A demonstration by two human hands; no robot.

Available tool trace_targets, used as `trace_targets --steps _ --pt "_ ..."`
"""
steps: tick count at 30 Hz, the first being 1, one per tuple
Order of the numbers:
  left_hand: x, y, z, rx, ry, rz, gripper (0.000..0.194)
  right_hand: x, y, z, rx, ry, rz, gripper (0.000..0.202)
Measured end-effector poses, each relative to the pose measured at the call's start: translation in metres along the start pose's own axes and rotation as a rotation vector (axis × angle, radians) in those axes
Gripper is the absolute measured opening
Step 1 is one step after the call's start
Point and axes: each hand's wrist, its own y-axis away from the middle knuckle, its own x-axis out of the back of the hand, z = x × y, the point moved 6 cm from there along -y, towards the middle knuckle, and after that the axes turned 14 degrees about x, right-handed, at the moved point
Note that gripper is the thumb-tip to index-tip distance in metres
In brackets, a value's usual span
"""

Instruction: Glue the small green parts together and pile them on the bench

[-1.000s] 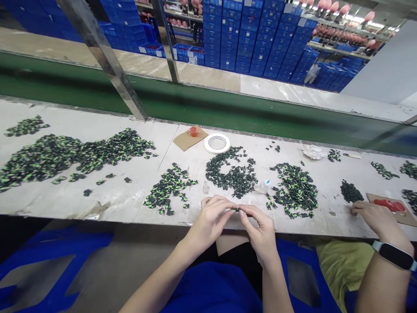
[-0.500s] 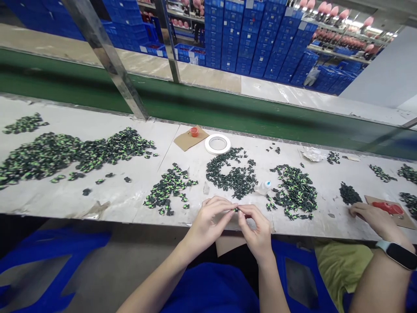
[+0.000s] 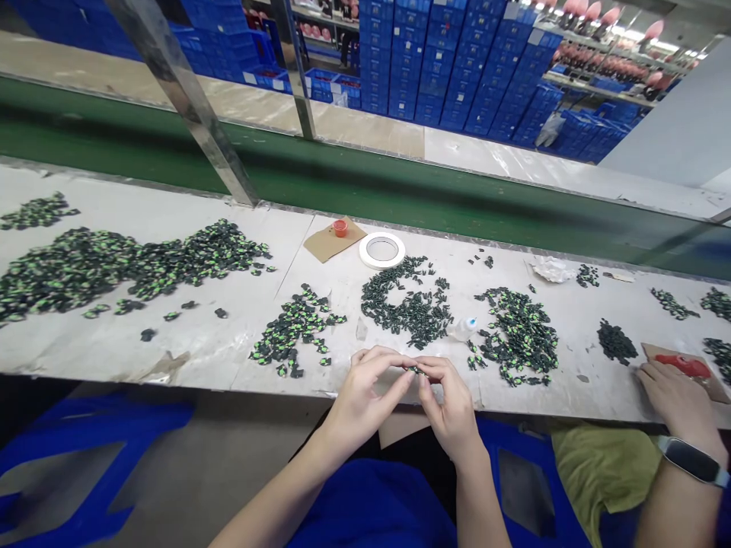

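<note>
My left hand (image 3: 365, 392) and my right hand (image 3: 451, 403) meet at the table's front edge, fingertips pinching one small black-and-green part (image 3: 415, 371) between them. Its details are too small to make out. Just beyond them lies a pile of small dark pieces (image 3: 405, 304). Black-and-green parts form one pile (image 3: 297, 327) to the left and another (image 3: 517, 335) to the right. A white bottle with a blue tip (image 3: 464, 329) lies near the dark pieces.
A tape roll (image 3: 363, 251) sits beside brown card (image 3: 323, 245) bearing a red cup (image 3: 340, 227). A larger pile (image 3: 68, 270) covers the far left. At right, another person's hand (image 3: 677, 392) touches a red item (image 3: 688, 365). A metal post (image 3: 188, 106) rises behind.
My hands still pinch the small part, which shows slightly more between the fingertips. The other person's hand has moved right, from beside the small dark pile to the red item.
</note>
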Motion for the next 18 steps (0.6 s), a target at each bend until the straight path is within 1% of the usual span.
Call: trace_targets --steps 2,6,10,15,17,18 --pt "-0.001 0.001 0.002 0.002 0.033 -0.004 0.01 0.0 0.001 0.001 0.008 -0.007 0.008 0.014" --pt "-0.002 0.004 0.005 -0.001 0.095 0.001 0.011 0.001 0.001 0.001 0.048 0.002 0.063 0.013" --pt "-0.007 0.006 0.003 0.018 0.12 -0.016 0.011 0.001 0.002 0.0 0.075 0.038 0.096 0.013" --pt "-0.018 0.007 -0.007 0.059 0.126 -0.032 0.012 0.001 0.007 0.001 0.053 0.052 0.078 0.013" --pt "-0.021 0.006 -0.013 0.059 0.063 -0.064 0.014 0.005 0.011 0.006 0.038 0.081 0.038 0.013" --pt "-0.021 0.006 -0.017 0.056 0.015 -0.072 0.019 0.009 0.014 0.01 0.031 0.113 0.019 0.013"
